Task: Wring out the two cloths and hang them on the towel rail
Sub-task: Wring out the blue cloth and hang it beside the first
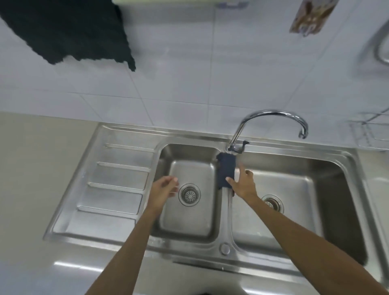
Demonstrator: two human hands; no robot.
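A wide stainless double-bowl sink point(126, 174) fills the view, its ribbed draining board on the left and white wall tiles point(189, 73) behind. Up top left, a dark green cloth point(69, 31) hangs against the tiles from a pale rail point(164, 1) only just in shot at the upper edge. The chrome swan-neck tap point(271, 118) arches over the right bowl. Draped over the divider between the two bowls, right below the tap base, sits a small dark blue cloth point(226, 168). The right hand point(242, 185) is on it, fingers spread wide, thumb touching the cloth's near edge, no grip closed. The left hand point(163, 189) hovers over the left bowl beside the drain strainer point(189, 194), loosely curled, holding nothing.
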